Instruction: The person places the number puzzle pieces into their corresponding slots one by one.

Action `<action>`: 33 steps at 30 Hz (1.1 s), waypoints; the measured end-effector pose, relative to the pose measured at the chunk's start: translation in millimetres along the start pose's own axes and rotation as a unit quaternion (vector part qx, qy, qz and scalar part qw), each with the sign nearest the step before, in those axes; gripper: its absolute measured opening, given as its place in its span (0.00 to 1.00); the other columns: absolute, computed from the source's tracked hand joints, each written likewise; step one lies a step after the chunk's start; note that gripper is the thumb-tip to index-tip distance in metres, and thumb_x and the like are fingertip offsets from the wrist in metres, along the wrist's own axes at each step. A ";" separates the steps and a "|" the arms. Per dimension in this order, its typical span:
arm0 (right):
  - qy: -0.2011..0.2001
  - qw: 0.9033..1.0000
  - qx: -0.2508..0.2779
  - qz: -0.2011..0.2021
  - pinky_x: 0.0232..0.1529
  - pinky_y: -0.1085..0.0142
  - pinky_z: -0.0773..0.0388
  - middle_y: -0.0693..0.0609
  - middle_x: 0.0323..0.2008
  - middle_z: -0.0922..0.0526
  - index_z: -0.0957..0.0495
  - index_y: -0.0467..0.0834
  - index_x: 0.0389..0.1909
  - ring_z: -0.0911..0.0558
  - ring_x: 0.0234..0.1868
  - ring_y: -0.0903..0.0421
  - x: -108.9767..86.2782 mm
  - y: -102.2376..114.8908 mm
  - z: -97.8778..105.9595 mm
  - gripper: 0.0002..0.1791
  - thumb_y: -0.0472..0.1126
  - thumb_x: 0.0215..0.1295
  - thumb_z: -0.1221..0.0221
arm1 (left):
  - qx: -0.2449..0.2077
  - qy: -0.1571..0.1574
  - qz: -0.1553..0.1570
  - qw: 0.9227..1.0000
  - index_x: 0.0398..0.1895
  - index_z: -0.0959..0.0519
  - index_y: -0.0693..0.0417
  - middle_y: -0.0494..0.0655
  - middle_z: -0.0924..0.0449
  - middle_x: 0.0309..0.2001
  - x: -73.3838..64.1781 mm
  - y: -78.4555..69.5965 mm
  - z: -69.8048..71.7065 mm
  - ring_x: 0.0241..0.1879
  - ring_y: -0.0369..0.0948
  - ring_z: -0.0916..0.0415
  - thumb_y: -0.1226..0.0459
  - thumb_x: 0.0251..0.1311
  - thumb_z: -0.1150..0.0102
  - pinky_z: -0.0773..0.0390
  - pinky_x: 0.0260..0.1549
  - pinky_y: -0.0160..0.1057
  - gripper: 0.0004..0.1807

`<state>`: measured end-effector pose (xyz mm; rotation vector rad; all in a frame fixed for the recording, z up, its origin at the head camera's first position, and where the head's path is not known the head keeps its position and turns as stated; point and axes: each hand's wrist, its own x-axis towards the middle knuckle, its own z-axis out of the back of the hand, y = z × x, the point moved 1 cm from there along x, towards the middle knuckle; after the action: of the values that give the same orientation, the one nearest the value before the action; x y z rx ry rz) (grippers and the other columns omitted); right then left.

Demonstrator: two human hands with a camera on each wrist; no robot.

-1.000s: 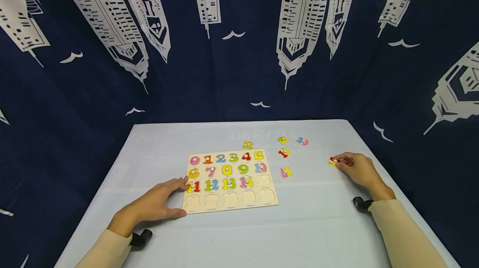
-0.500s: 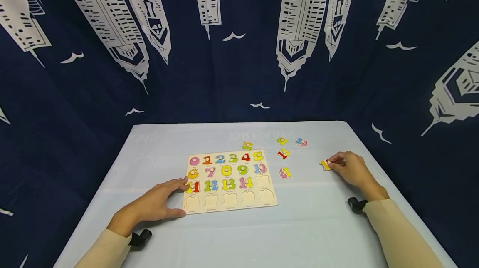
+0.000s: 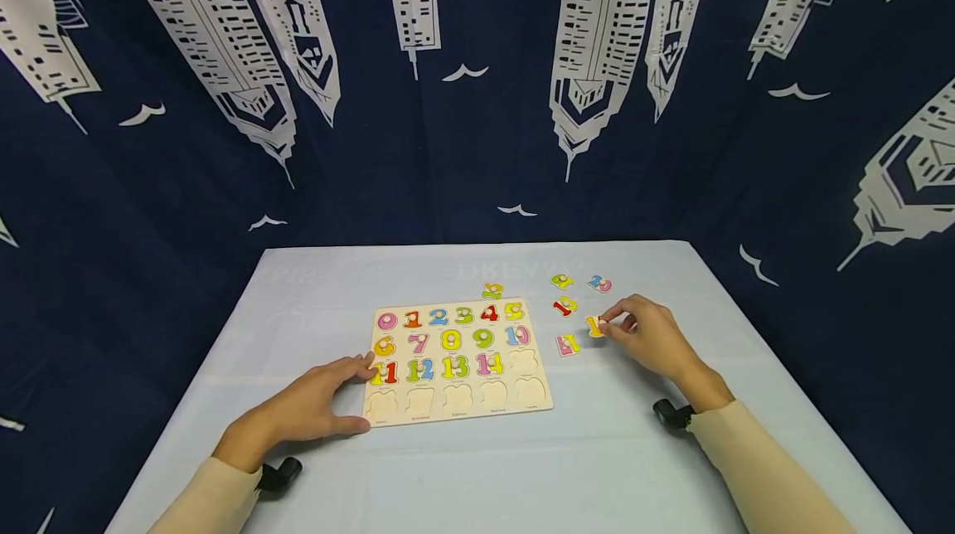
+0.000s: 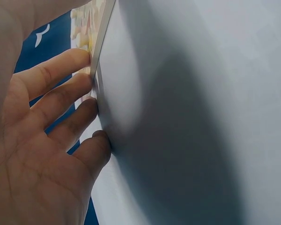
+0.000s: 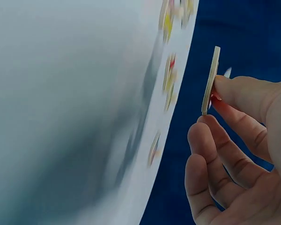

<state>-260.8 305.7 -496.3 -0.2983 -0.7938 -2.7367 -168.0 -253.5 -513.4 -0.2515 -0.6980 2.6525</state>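
A wooden number puzzle board (image 3: 476, 412) lies on the table, its upper rows filled with coloured numbers and its lowest row showing bare recesses. My left hand (image 3: 306, 405) rests against the board's left edge, fingertips on the rim and thumb by the near corner. To the right of the board, my right hand (image 3: 656, 343) pinches a yellow number puzzle piece (image 3: 594, 327) between thumb and fingers. In the right wrist view this number puzzle piece (image 5: 210, 84) is seen edge-on, raised off the table; part of its face is hidden by the fingers.
Loose number pieces lie right of the board: a pink-and-yellow piece (image 3: 568, 344), a red-and-yellow piece (image 3: 564, 306), a yellow-green piece (image 3: 562, 280) and a blue-and-pink piece (image 3: 600, 283). Another yellow piece (image 3: 492, 291) is just behind the board. Dark blue patterned cloth (image 3: 448, 152) hangs behind the table.
My right hand has carried the yellow number puzzle piece leftward from the table's right side, close to the loose pieces. The left hand and the board have stayed in place.
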 end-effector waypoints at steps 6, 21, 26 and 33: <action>0.022 0.998 0.011 0.056 0.40 0.67 0.21 0.50 0.48 0.08 0.07 0.48 0.44 0.16 0.40 0.59 0.7 33.2 -22.1 0.05 0.38 0.74 0.21 | 0.000 -0.002 0.000 1.000 0.75 0.16 0.48 0.52 0.27 0.89 -0.2 1.2 -0.3 0.89 0.64 0.32 0.48 0.58 0.08 0.32 0.88 0.71 0.43; 0.101 0.989 0.000 0.112 0.41 0.68 0.22 0.56 0.39 0.12 0.08 0.49 0.42 0.19 0.39 0.56 0.7 87.6 -67.1 0.05 0.40 0.72 0.20 | -0.002 -0.001 -0.004 1.000 0.75 0.16 0.47 0.51 0.28 0.89 -0.2 2.1 0.2 0.90 0.63 0.32 0.47 0.58 0.08 0.32 0.89 0.70 0.43; 0.098 0.988 -0.009 0.116 0.41 0.68 0.21 0.56 0.39 0.12 0.08 0.49 0.41 0.18 0.39 0.57 1.4 91.7 -72.6 0.07 0.40 0.71 0.19 | -0.002 -0.001 -0.005 1.000 0.74 0.15 0.47 0.51 0.28 0.89 -0.3 1.8 0.5 0.89 0.63 0.32 0.47 0.59 0.09 0.32 0.89 0.70 0.42; 0.106 0.987 -0.013 0.122 0.40 0.67 0.22 0.54 0.38 0.14 0.09 0.50 0.38 0.19 0.38 0.57 4.1 95.5 -74.0 0.07 0.39 0.71 0.19 | -0.005 -0.003 -0.007 1.000 0.74 0.16 0.48 0.51 0.28 0.90 -1.0 2.7 1.1 0.90 0.63 0.32 0.48 0.59 0.09 0.33 0.89 0.70 0.42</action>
<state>-243.2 186.8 -509.6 -0.0982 -0.6196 -2.4991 -168.2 -256.5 -513.8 -0.2412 -0.7111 2.6379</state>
